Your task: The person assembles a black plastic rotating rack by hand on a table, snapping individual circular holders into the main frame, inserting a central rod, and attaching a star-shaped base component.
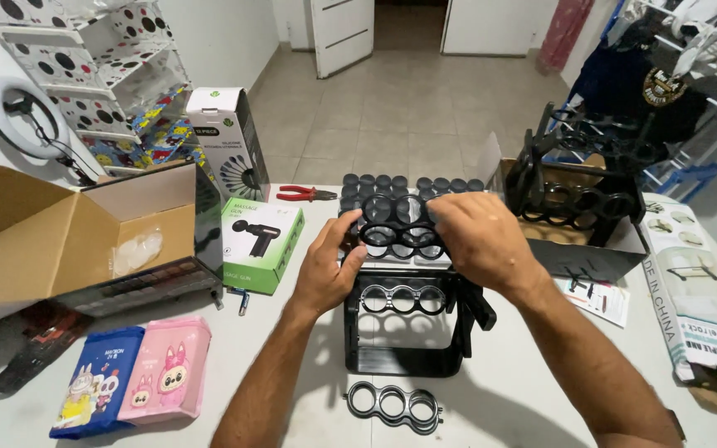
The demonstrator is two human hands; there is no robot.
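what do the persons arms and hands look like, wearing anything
Both forearms are bare up to the bottom edge of the picture: no sleeves show. The left hand and the right hand have no gloves, and no watch, bracelet or ring can be seen on either. The forearms are hairy.

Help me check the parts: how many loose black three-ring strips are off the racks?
2: one black three-ring strip held between left hand and right hand; another lies on the table. More may be hidden.
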